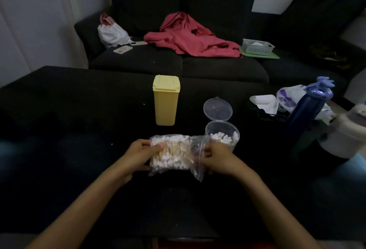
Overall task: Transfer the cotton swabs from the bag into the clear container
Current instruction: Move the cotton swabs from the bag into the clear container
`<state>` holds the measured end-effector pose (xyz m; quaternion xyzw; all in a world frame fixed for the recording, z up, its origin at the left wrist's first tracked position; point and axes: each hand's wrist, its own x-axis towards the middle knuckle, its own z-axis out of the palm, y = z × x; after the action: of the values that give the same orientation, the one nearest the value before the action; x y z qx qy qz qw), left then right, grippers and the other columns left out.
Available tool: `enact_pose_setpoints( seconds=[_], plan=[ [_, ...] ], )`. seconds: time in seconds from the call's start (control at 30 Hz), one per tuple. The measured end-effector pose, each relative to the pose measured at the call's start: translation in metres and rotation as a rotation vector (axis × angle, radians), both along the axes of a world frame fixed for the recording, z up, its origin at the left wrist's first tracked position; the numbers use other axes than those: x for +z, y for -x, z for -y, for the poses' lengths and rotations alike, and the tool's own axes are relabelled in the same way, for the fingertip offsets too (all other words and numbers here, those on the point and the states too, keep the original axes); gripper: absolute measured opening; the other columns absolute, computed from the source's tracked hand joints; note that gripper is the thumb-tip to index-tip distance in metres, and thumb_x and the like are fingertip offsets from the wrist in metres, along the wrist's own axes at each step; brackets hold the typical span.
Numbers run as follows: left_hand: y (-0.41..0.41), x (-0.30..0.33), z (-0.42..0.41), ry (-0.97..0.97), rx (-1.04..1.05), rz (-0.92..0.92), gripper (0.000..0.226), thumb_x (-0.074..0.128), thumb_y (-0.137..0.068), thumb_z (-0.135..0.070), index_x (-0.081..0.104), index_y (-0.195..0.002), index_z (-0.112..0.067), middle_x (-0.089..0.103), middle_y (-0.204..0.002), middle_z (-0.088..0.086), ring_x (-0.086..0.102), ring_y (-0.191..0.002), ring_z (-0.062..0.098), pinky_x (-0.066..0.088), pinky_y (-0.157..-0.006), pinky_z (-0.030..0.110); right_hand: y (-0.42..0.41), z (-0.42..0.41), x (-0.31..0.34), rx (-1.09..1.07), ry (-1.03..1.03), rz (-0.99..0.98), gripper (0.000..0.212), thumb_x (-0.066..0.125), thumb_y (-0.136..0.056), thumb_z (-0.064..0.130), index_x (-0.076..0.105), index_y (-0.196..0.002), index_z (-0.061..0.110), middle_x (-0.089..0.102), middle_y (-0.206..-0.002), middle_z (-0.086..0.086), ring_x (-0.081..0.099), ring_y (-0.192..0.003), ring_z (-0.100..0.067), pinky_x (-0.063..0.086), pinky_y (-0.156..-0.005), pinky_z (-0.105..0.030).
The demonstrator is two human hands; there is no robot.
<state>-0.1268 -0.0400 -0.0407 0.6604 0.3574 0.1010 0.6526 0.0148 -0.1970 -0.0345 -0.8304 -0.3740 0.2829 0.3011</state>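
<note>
A clear plastic bag full of wooden-stemmed cotton swabs lies on the dark table in front of me. My left hand grips the bag's left end, thumb on top. My right hand pinches the bag's open, empty right end. Just behind my right hand stands the clear round container, its hinged lid flipped up and back. Some cotton swabs stand inside it.
A tall yellow lidded box stands behind the bag. At the right are a dark blue bottle, crumpled white bags and a white appliance. Behind the table is a dark sofa with a red jacket and a white basket.
</note>
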Motion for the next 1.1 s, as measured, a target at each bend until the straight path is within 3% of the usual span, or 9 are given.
enact_pose_setpoints(
  seconds=[0.1, 0.2, 0.4, 0.6, 0.67, 0.8, 0.9, 0.97, 1.1],
  plan=[
    [0.0, -0.002, 0.0, 0.034, -0.019, 0.004, 0.018, 0.062, -0.089, -0.027, 0.053, -0.103, -0.018, 0.068, -0.095, 0.003, 0.065, -0.081, 0.011, 0.051, -0.057, 0.023, 0.004, -0.001, -0.001, 0.03, -0.033, -0.017, 0.026, 0.056, -0.093, 0.022, 0.068, -0.1, 0.001, 0.069, -0.095, -0.018, 0.064, -0.08, -0.022, 0.052, -0.072, -0.027],
    [0.0, -0.001, -0.001, 0.068, -0.046, 0.024, 0.027, 0.064, -0.088, -0.024, 0.054, -0.112, -0.016, 0.069, -0.1, 0.004, 0.067, -0.085, 0.011, 0.052, -0.056, 0.021, 0.005, -0.002, 0.003, -0.062, -0.145, -0.054, 0.021, 0.062, -0.089, 0.027, 0.073, -0.093, 0.01, 0.072, -0.095, -0.009, 0.066, -0.09, -0.02, 0.052, -0.084, -0.033],
    [0.0, -0.002, 0.0, 0.008, -0.087, -0.011, 0.051, 0.075, -0.078, -0.014, 0.046, -0.12, -0.016, 0.06, -0.111, 0.001, 0.064, -0.098, 0.015, 0.056, -0.073, 0.03, 0.005, -0.002, 0.0, 0.034, -0.084, 0.04, 0.023, 0.058, -0.089, 0.012, 0.067, -0.088, -0.01, 0.068, -0.091, -0.026, 0.065, -0.088, -0.037, 0.052, -0.08, -0.047],
    [-0.002, -0.006, 0.004, -0.09, -0.127, -0.002, 0.06, 0.078, -0.075, -0.012, 0.044, -0.124, -0.016, 0.057, -0.119, 0.003, 0.06, -0.106, 0.016, 0.055, -0.076, 0.026, 0.007, -0.009, -0.007, -0.1, -0.13, 0.131, 0.033, 0.06, -0.08, -0.003, 0.062, -0.048, 0.007, 0.062, -0.062, -0.001, 0.058, -0.061, -0.005, 0.053, -0.062, -0.023],
    [-0.003, -0.006, 0.001, -0.075, -0.124, 0.006, 0.062, 0.078, -0.075, -0.013, 0.043, -0.126, -0.017, 0.057, -0.12, 0.003, 0.06, -0.107, 0.016, 0.055, -0.079, 0.028, 0.004, -0.009, -0.007, -0.124, -0.136, 0.13, 0.032, 0.061, -0.081, -0.001, 0.063, -0.05, 0.003, 0.063, -0.057, -0.005, 0.059, -0.056, -0.006, 0.048, -0.055, -0.018],
    [-0.006, -0.006, 0.0, -0.107, -0.125, 0.003, 0.057, 0.077, -0.076, -0.011, 0.042, -0.12, -0.018, 0.054, -0.122, 0.004, 0.06, -0.105, 0.017, 0.054, -0.078, 0.027, 0.002, -0.009, -0.008, -0.142, -0.106, 0.162, 0.03, 0.062, -0.079, 0.005, 0.061, -0.049, 0.003, 0.068, -0.058, -0.004, 0.067, -0.06, -0.019, 0.055, -0.053, -0.03],
    [-0.006, -0.008, -0.001, -0.252, -0.097, -0.024, 0.057, 0.08, -0.072, -0.016, 0.041, -0.114, -0.021, 0.054, -0.122, 0.004, 0.061, -0.103, 0.017, 0.055, -0.084, 0.036, 0.006, -0.008, -0.003, -0.178, -0.081, 0.23, 0.038, 0.068, -0.078, 0.014, 0.057, -0.043, 0.017, 0.057, -0.045, 0.013, 0.058, -0.05, -0.005, 0.045, -0.045, -0.018],
    [-0.004, -0.007, -0.001, -0.427, -0.083, -0.054, 0.07, 0.084, -0.067, -0.027, 0.04, -0.122, -0.021, 0.051, -0.127, 0.002, 0.057, -0.109, 0.015, 0.051, -0.093, 0.042, 0.007, -0.007, 0.0, -0.162, -0.077, 0.203, 0.027, 0.072, -0.078, 0.021, 0.061, -0.053, 0.022, 0.059, -0.054, 0.011, 0.059, -0.059, -0.004, 0.045, -0.049, -0.015],
    [-0.001, 0.007, 0.002, -0.983, -0.244, -0.041, 0.101, 0.079, -0.07, -0.034, 0.015, -0.149, -0.028, 0.021, -0.151, -0.006, 0.022, -0.138, 0.012, 0.025, -0.113, 0.035, 0.011, -0.007, 0.003, -0.08, -0.074, 0.161, 0.022, 0.07, -0.08, 0.015, 0.06, -0.061, 0.018, 0.059, -0.064, 0.009, 0.058, -0.063, -0.005, 0.04, -0.048, -0.006]
  ],
)
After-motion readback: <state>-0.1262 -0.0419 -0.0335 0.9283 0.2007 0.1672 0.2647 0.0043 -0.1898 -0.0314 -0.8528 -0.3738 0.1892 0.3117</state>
